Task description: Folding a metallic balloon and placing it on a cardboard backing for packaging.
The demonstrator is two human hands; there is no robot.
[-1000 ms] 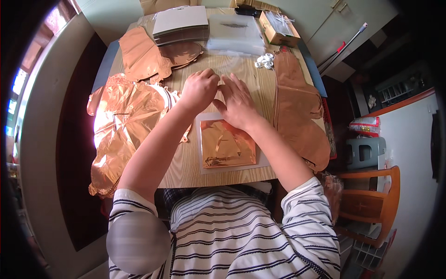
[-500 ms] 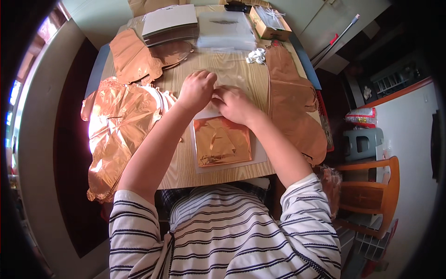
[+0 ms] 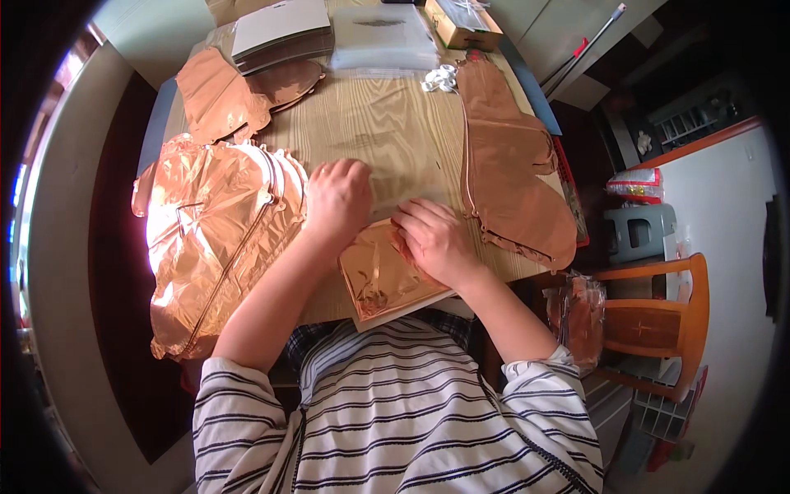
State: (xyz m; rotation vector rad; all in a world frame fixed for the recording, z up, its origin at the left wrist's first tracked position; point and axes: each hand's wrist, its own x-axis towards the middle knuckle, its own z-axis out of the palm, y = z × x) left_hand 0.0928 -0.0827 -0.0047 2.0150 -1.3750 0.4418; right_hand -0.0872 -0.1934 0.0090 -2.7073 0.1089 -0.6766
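Note:
A folded rose-gold foil balloon (image 3: 380, 272) lies on a white card (image 3: 415, 305) at the table's near edge, both turned at a slant. My right hand (image 3: 434, 243) grips its right far corner, thumb hidden beneath the fingers. A clear plastic bag (image 3: 403, 177), hard to see against the wood, spreads just beyond the card. My left hand (image 3: 339, 196) is closed at the bag's left near edge, its fingertips curled out of sight.
Flat rose-gold foil balloons are piled at left (image 3: 214, 239), far left (image 3: 218, 95) and right (image 3: 514, 165). Along the back sit a stack of white cards (image 3: 284, 29), clear bags (image 3: 383, 41) and a small box (image 3: 465, 29). White ribbon rolls (image 3: 439, 79) lie nearby. A wooden chair (image 3: 650, 325) stands at right.
Both hands have come nearer to me and spread apart. The right hand has moved onto the folded foil balloon, which has turned with its card and shifted toward the table edge.

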